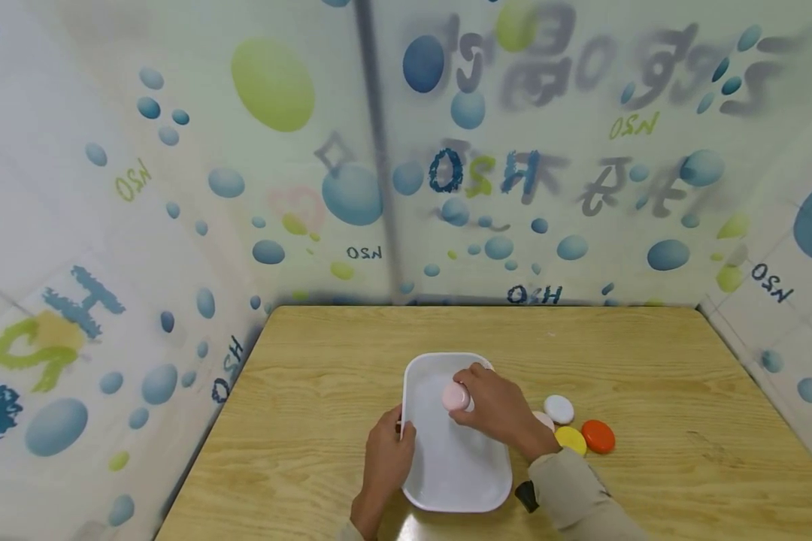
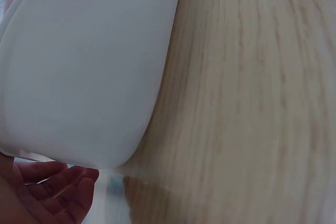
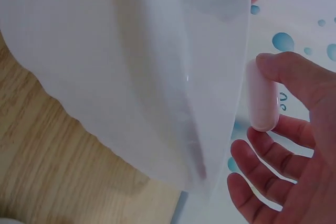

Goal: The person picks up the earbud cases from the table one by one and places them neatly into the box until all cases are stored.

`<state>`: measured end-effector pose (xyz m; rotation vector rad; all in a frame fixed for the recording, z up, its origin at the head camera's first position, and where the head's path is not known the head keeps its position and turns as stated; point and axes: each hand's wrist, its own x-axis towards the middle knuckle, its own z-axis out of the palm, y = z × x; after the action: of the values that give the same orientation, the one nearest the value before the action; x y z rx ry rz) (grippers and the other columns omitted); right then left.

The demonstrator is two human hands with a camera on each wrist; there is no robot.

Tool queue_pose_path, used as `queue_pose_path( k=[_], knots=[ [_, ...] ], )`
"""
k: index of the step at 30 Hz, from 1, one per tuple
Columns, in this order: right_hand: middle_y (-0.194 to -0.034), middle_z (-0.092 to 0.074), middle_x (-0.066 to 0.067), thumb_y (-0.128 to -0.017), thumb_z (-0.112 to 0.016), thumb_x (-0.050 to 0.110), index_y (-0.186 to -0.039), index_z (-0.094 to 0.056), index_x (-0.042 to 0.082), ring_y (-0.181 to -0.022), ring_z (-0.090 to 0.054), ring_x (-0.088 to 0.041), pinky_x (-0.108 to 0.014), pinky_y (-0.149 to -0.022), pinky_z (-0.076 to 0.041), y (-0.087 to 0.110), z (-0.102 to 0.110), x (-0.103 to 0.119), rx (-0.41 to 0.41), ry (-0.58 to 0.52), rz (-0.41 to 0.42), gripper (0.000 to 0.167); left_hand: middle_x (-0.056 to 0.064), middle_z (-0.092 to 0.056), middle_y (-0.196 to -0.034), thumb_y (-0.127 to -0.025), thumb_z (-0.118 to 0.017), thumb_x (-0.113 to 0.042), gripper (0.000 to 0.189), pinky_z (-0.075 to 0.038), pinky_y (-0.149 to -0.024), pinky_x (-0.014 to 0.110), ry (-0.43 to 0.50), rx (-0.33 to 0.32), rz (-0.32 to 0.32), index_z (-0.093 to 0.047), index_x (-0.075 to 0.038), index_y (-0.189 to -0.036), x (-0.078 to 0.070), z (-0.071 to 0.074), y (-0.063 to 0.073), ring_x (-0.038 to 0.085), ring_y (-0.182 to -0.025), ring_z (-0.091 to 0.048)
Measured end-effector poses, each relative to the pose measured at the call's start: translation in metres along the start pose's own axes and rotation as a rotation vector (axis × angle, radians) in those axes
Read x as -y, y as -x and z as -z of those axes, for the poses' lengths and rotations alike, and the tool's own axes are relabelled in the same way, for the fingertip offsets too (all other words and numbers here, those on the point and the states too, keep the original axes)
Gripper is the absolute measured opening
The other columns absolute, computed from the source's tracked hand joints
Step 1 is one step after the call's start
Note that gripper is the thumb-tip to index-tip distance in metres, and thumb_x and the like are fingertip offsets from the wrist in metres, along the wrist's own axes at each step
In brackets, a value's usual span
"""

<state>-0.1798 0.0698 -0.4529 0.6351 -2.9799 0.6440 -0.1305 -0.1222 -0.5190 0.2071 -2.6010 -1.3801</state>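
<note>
A white rectangular tray [image 1: 456, 473] with rounded corners is in front of me in the head view. At its left edge my left hand [image 1: 387, 454] grips the rim, thumb at the edge; curled fingers [image 2: 58, 192] show beside the tray's end in the left wrist view. Over the inside of the tray, my right hand [image 1: 497, 406] pinches a thick, pale pink round disc [image 1: 455, 397]. The right wrist view shows this disc [image 3: 262, 98] edge-on between thumb and index finger, the other fingers spread loosely. I cannot tell whether the disc touches the tray.
To the right of the tray lie a white disc [image 1: 559, 409], a yellow disc [image 1: 571, 441], an orange-red disc [image 1: 598, 436] and a pale pink disc [image 1: 544, 421], partly behind my right wrist. The wooden table [image 1: 298, 398] meets bubble-patterned walls [image 1: 406, 225] at the back and sides.
</note>
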Motion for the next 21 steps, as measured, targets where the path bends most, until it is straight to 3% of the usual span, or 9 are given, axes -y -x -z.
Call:
queue_pose_path(
  k=[8, 21],
  knots=[
    [-0.103, -0.062, -0.004, -0.076, -0.083, 0.032, -0.115, -0.068, 0.008, -0.08, -0.057, -0.015, -0.035, -0.067, -0.053, -0.006, -0.012, 0.003, 0.024, 0.011, 0.032, 0.048, 0.011, -0.069, -0.105, -0.091, -0.06, -0.008, 0.033, -0.053, -0.067, 0.031, 0.001, -0.003, -0.008, -0.066, 0.001, -0.122, 0.001, 0.0, 0.0, 0.019, -0.085, -0.065],
    [-0.096, -0.059, -0.005, -0.078, -0.082, 0.033, -0.114, -0.067, 0.008, -0.075, -0.053, -0.015, -0.035, -0.063, -0.051, -0.014, -0.018, 0.004, 0.102, 0.037, 0.038, 0.047, 0.01, -0.069, -0.101, -0.091, -0.06, -0.008, 0.032, -0.052, -0.068, 0.031, 0.007, -0.02, -0.025, -0.067, 0.001, -0.12, 0.0, -0.001, -0.001, 0.019, -0.083, -0.064]
  ],
)
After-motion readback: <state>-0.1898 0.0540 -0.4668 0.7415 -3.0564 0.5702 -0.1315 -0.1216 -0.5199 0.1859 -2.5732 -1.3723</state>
